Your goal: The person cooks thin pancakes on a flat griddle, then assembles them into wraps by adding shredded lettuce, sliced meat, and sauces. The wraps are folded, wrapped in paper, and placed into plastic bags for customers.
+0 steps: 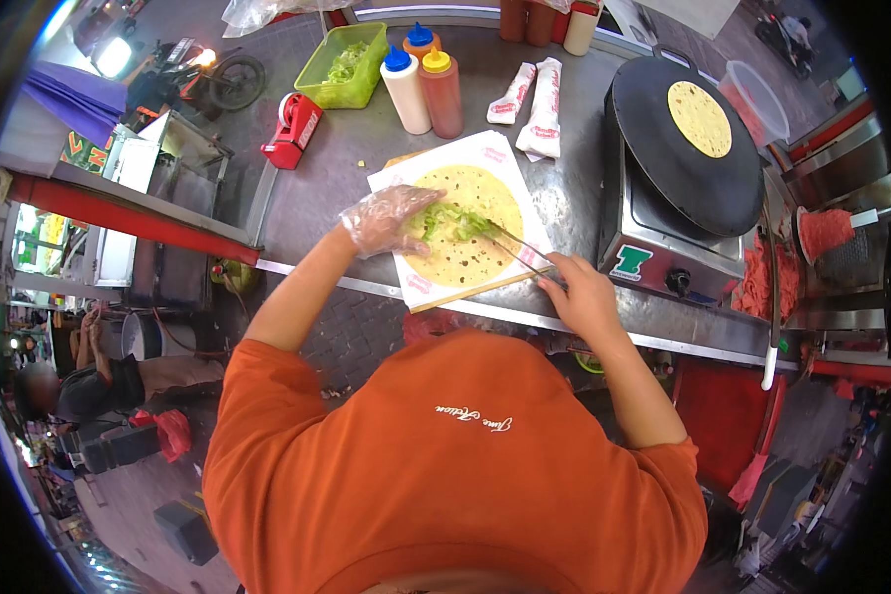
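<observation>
A round flatbread (480,265) with brown specks lies flat on white printed paper (515,173), which rests on a wooden board (465,295). Shredded lettuce (455,222) is heaped in its middle. My left hand (386,220), in a clear plastic glove, lies at the flatbread's left side with fingers stretched out, touching the lettuce. Thin metal tongs (521,246) are gripped in my right hand (582,295), which is bare. Their tips meet the right end of the lettuce.
Behind the board stand squeeze bottles (444,94), a green lettuce tub (345,67), a red tape dispenser (292,131) and paper-wrapped rolls (541,109). At right, another flatbread (700,119) lies on a black griddle (653,129); a long knife (773,317) juts past the counter edge.
</observation>
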A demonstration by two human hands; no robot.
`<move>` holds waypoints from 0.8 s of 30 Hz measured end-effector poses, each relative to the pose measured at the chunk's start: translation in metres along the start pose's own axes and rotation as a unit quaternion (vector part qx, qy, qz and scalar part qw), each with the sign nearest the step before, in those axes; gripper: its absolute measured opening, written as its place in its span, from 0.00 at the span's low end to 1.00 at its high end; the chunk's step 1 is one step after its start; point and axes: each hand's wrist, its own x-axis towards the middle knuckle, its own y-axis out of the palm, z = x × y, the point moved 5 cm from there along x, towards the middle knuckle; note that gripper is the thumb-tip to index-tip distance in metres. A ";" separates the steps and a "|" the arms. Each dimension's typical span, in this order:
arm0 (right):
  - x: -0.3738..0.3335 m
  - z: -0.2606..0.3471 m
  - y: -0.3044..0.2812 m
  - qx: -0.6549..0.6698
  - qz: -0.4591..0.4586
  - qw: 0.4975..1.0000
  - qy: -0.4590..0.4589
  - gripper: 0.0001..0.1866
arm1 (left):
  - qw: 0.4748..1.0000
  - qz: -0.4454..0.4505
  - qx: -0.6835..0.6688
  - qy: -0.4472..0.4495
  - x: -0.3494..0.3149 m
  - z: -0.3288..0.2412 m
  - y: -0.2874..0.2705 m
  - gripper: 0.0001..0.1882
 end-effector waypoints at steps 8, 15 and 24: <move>0.029 0.021 0.016 0.016 -0.088 0.996 0.021 0.20 | 0.990 -0.100 -0.029 0.098 -0.019 0.022 0.001 0.30; -0.020 0.058 0.018 -0.006 -0.091 0.995 0.048 0.21 | 0.975 -0.204 0.055 -0.068 -0.023 0.101 -0.056 0.17; -0.028 0.086 0.021 -0.032 -0.021 0.997 0.073 0.17 | 0.978 -0.108 0.081 -0.157 -0.017 0.168 -0.044 0.11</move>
